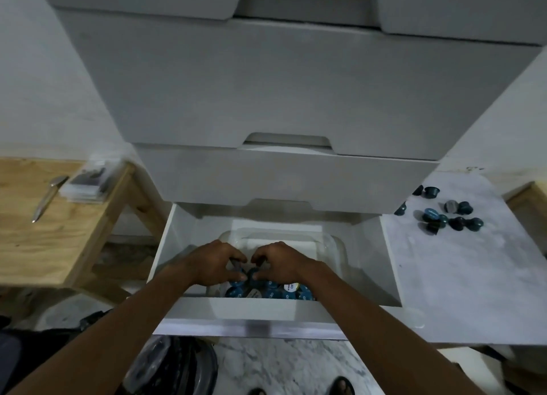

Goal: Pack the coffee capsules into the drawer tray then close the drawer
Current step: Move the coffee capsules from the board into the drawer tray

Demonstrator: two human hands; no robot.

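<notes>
Both hands are reached down into the open bottom drawer [384,264] of a white drawer unit [266,84]. The left hand [211,261] is curled, its fingers bent inward and pinched on a dark capsule [236,266] at the fingertips. The right hand [279,261] is likewise curled, with the thumb and fingers closed around another dark capsule [252,274], just beside the first; the two hands nearly meet over the middle of the drawer. A clear plastic tray [334,246] is seen inside the drawer, and its near end is filled with blue coffee capsules [278,291], packed closely together directly beneath and just in front of the hands. One capsule among them shows a white top. The far end of the tray appears bare. A further scatter of loose capsules [450,214] is left on the white surface [458,276] to the right of the drawer, well apart from both hands. A pen [48,198] is lying on a wooden table [44,246] at the left.
</notes>
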